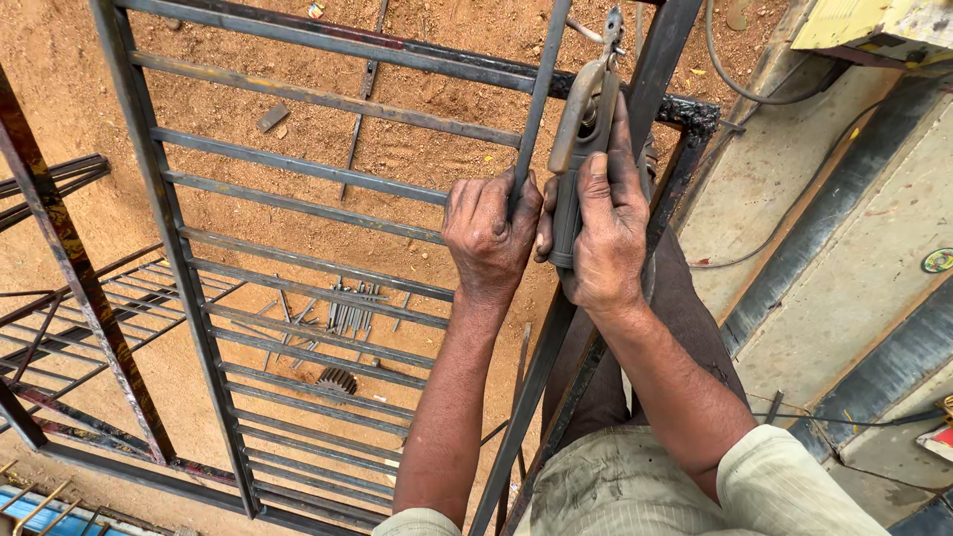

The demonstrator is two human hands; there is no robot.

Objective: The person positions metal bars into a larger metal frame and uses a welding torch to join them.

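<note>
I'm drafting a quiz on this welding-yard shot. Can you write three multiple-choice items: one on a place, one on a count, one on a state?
1. Where does the wire brush lie?
A. On the sandy ground under the grille
B. On the concrete slab
C. In the left hand

2. How many hands grip things?
A. None
B. One
C. Two

3. How is the electrode holder held?
A. Lying loose on the ground
B. Gripped in the right hand
C. Hanging from a cable

Answers:
1 A, it shows through the bars of the metal grille on the ground.
2 C, the left hand wraps a thin bar and the right hand the holder.
3 B, the right hand's fingers close round its handle.
</note>
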